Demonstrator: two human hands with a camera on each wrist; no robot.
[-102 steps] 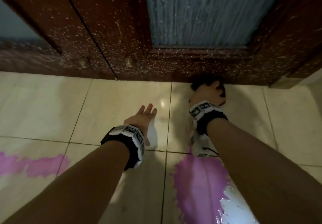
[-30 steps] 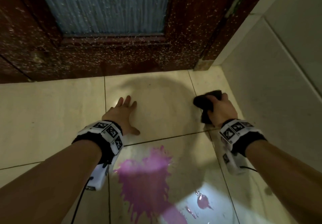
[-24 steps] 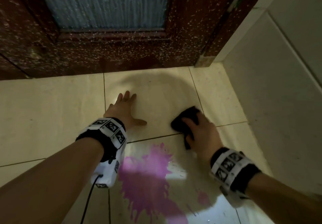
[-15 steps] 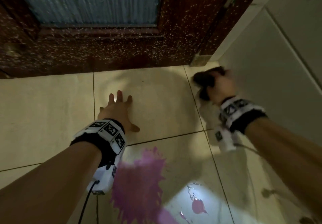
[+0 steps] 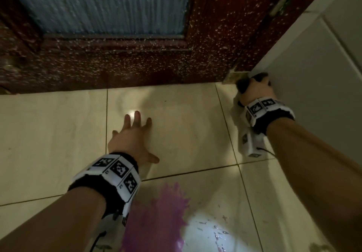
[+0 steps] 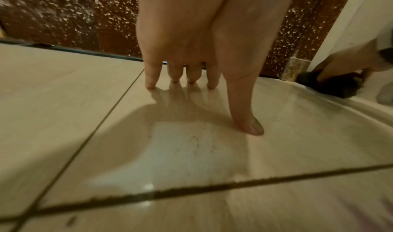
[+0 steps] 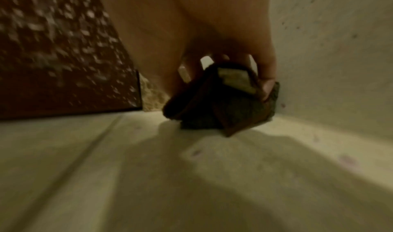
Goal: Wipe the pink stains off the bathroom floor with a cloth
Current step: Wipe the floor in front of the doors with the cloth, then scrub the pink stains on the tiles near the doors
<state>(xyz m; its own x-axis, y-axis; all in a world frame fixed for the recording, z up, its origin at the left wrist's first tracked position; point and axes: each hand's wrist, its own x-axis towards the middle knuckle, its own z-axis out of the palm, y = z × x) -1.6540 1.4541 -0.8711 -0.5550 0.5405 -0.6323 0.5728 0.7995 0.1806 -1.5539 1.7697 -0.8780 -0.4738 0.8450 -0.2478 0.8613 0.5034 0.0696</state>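
A: Where is the cloth (image 5: 242, 85) sitting?

B: The right hand (image 5: 256, 91) is gripping it, fingers curled round the dark bundle and pressing it down at the floor's far right corner, where the brown door (image 5: 137, 65) meets the pale wall (image 5: 313, 87). In the right wrist view the cloth (image 7: 221, 111) is bunching under the fingertips (image 7: 268, 85), touching the floor and lying right against the wall.

A: So that grip is clamped on the cloth. And the other one?

B: The left hand (image 5: 133, 140) is lying spread on the floor (image 5: 54, 134), fingers straight and apart, holding nothing. The left wrist view is showing its fingertips (image 6: 150, 82) and thumb touching the tile, just short of the door's bottom edge.

A: And the pink stains?

B: A large pink stain (image 5: 154, 218) is spreading across the tile at the floor's near edge, just beside the left wrist and well apart from the cloth. Small pink droplets (image 5: 217, 238) are lying to its right, in a bright glare on the wet tile.
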